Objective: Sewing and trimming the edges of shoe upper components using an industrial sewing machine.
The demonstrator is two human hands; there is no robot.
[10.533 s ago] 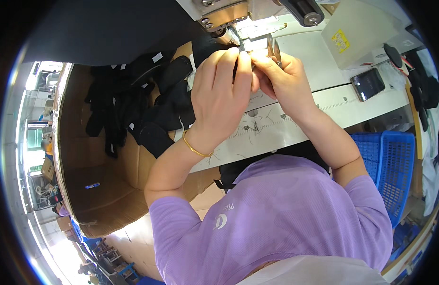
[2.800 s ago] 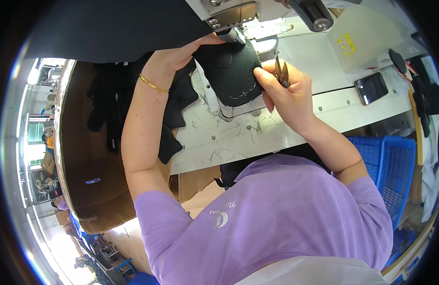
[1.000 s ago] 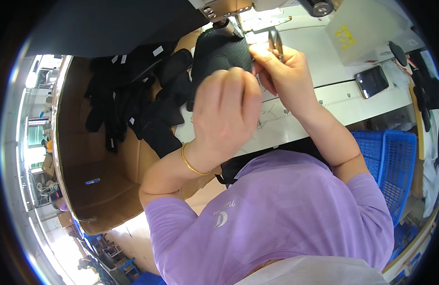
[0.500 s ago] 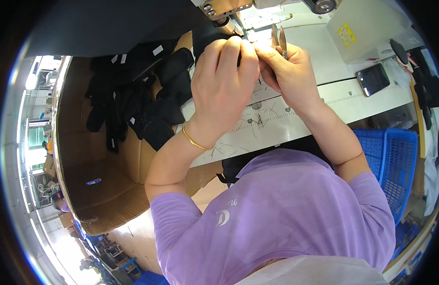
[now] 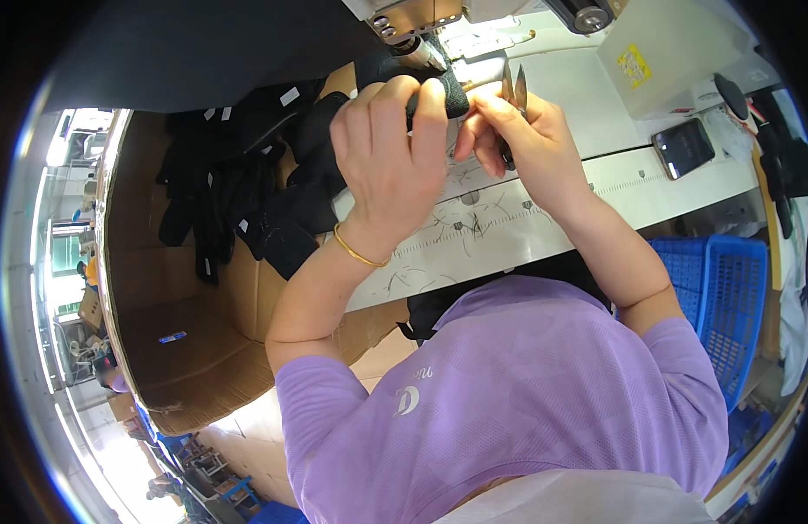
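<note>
Under the head of a sewing machine (image 5: 419, 19), my left hand (image 5: 391, 157) grips a piece of black fabric (image 5: 455, 98), its fingers curled over the cloth. A gold bangle (image 5: 360, 248) circles that wrist. My right hand (image 5: 544, 153) holds a pair of thread snips (image 5: 519, 86), blades pointing up and away from me. Its thumb and forefinger meet close to the fabric's right edge; whether they pinch a thread there is too small to tell. Cut thread ends lie scattered on the white machine bed (image 5: 509, 214) below both hands.
To the left stands a large cardboard box (image 5: 186, 367), with black fabric pieces (image 5: 290, 218) bearing small white labels heaped at its far side. A phone (image 5: 684, 148) rests on the right of the table. Blue plastic baskets (image 5: 734, 306) stand beside my right arm.
My left hand has shifted slightly left, and the fabric's rolled edge now shows past its fingers. The two hands have parted a little. The snips remain in my right hand.
</note>
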